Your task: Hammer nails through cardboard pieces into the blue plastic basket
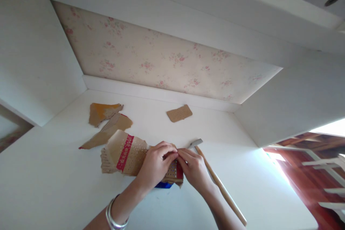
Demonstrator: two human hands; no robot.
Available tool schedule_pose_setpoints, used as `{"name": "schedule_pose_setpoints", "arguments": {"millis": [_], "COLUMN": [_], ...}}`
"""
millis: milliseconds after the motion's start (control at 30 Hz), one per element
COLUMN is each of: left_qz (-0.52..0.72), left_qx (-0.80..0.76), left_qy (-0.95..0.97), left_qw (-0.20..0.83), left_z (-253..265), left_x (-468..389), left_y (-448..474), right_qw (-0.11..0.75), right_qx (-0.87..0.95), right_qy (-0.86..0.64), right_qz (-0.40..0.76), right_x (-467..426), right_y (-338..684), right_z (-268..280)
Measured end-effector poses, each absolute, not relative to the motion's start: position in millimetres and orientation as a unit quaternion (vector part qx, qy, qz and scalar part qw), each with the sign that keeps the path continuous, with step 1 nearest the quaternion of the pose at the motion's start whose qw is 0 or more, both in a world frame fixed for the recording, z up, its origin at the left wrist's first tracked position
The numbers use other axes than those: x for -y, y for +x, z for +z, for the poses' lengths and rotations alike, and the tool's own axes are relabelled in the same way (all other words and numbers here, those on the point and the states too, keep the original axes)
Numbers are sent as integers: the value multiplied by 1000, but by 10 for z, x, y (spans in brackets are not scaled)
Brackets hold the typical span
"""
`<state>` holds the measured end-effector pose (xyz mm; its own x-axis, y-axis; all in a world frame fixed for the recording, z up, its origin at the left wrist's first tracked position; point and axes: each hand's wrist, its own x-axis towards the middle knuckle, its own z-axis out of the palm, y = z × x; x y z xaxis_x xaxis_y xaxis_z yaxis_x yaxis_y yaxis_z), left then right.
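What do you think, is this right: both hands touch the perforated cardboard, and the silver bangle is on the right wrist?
Not quite: the head view shows the silver bangle on the left wrist, not the right. The left hand and right hand do touch the perforated cardboard.

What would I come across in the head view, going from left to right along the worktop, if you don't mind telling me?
Orange-patched cardboard scrap, left hand, right hand, wooden handle, reddish floor.
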<state>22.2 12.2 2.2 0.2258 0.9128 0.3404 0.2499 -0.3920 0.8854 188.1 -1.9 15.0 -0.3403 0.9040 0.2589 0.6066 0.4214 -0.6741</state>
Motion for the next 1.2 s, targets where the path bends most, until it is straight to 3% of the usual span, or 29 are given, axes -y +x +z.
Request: {"name": "schedule_pose_setpoints", "arguments": {"millis": [433,833,1000,1200], "left_qz": [450,462,473,486], "left_qx": [-456,-448,-446,-446], "left_qy": [702,729,724,683], "left_qw": [311,232,233,315], "left_z": [-4,26,126,102], "left_x": [-114,-45,-70,-88], "left_y": [200,200,163,188], "right_qw": [362,403,444,486], "right_qx": [678,505,455,401], "right_qy": [-594,-568,-548,-544], "right_qz": [238,509,544,554], "right_x": [225,184,191,168], "right_y": [2278,2096,2080,2063], "right_z": [164,-188,-113,-151]}}
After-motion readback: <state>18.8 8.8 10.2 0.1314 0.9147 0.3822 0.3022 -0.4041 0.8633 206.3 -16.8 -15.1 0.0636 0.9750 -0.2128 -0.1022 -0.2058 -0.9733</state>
